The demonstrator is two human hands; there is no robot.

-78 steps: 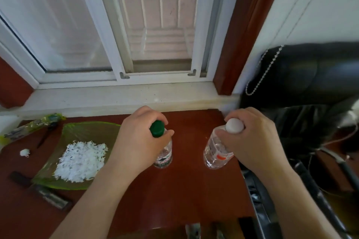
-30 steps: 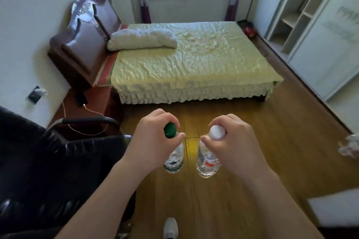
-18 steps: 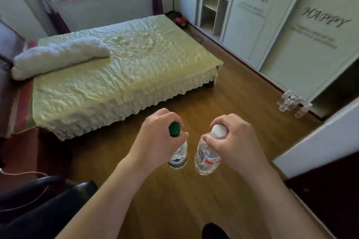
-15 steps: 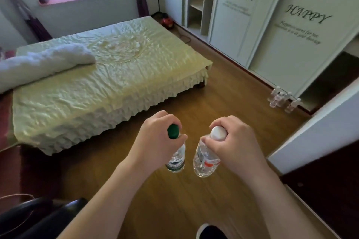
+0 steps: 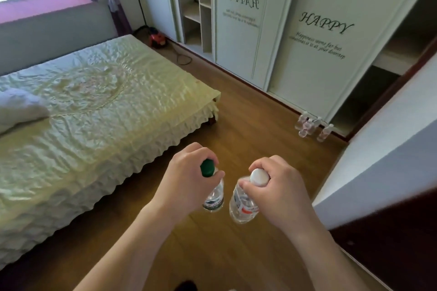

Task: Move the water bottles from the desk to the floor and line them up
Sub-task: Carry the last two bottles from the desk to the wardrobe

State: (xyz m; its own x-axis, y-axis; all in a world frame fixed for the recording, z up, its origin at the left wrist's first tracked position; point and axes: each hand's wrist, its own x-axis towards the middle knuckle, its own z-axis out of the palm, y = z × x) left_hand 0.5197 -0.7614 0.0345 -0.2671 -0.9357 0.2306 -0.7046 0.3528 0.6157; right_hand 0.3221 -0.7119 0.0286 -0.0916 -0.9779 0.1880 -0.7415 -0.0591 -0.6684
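Bed [image 5: 94,113]: 9 o'clock, on the floor [image 5: 248,113].
Floor bottles [image 5: 312,126]: cluster at 2 o'clock by the wardrobe [image 5: 319,30].
Left hand [image 5: 186,186]: closed round the green-cap bottle [image 5: 212,198], carried at centre.
Right hand [image 5: 272,192]: closed round the white-cap bottle [image 5: 243,205], just beside.
Handling: likely light, smooth, thin-walled; neck grip suits.

A bed with a wrinkled pale-yellow ruffled cover [image 5: 99,111] fills the left side. White sliding wardrobe doors printed "HAPPY" [image 5: 314,38] line the right wall, and a small red object [image 5: 157,39] sits in the far corner.
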